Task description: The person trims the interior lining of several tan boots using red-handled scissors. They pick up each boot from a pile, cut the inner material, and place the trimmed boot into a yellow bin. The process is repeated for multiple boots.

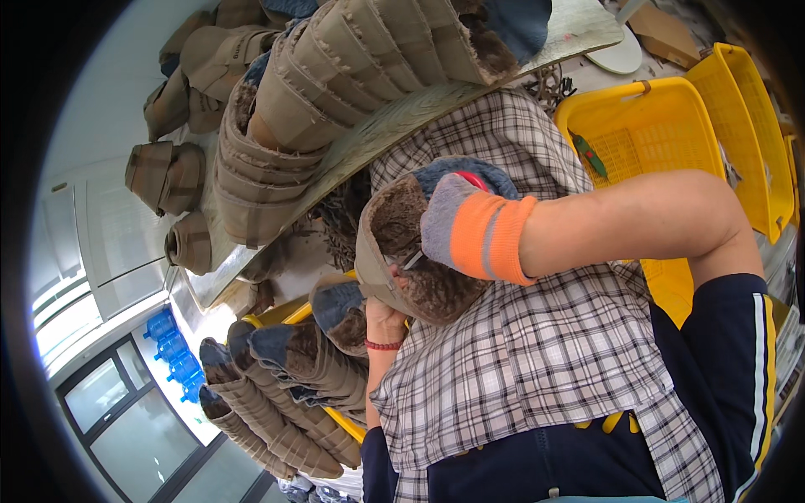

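In front of my chest I hold a fur-lined tan cap-like piece with a blue outer side and a brown furry inside. My left hand grips it from below, a red bead bracelet at the wrist, and its fingertips show inside the opening. My right hand, in a grey and orange knit glove, is closed around red-handled scissors. Their metal tip points into the furry opening, close to my left fingertips. Whether the blades touch the lining cannot be made out.
Nested stacks of similar tan pieces lie along a wooden table ahead. More stacks fill a yellow container at my left. Yellow baskets stand at the right, one with a green and red object inside. A checked apron covers my lap.
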`<control>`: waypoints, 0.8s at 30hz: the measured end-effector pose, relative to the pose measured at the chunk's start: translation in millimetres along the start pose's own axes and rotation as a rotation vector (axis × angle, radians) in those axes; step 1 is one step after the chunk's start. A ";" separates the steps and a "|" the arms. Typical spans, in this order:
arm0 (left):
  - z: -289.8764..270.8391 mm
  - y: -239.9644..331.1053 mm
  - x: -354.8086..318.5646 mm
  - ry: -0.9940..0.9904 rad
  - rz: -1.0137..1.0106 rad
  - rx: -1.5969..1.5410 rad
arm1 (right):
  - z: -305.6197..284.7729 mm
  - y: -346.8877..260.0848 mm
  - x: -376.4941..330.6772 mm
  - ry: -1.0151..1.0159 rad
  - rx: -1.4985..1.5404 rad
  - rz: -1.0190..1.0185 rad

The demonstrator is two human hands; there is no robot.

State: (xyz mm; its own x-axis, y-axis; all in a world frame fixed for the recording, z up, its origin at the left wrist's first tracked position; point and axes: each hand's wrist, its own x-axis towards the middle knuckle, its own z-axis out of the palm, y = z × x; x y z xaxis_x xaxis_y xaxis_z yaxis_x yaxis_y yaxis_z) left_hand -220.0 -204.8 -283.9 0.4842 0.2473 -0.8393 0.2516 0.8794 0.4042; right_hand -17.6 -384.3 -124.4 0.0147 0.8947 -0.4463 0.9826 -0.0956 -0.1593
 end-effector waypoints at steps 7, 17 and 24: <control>-9.9 -0.5 8.0 -0.036 0.013 0.047 | 21.7 1.9 2.8 0.072 0.003 0.070; 27.6 17.6 6.0 -0.312 0.044 -0.013 | 6.4 9.8 -92.2 0.670 1.212 0.609; 216.0 31.7 -45.6 -0.836 0.364 0.600 | 6.6 -12.9 -79.7 1.227 1.537 0.421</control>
State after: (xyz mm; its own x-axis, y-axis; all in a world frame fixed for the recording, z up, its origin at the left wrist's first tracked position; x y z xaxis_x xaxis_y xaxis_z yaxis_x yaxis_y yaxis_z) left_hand -53.1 -276.0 -154.3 0.9717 -0.1019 -0.2131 0.2362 0.4119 0.8801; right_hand -32.7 -457.3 -92.6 0.9053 0.4235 -0.0325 -0.0521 0.0348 -0.9980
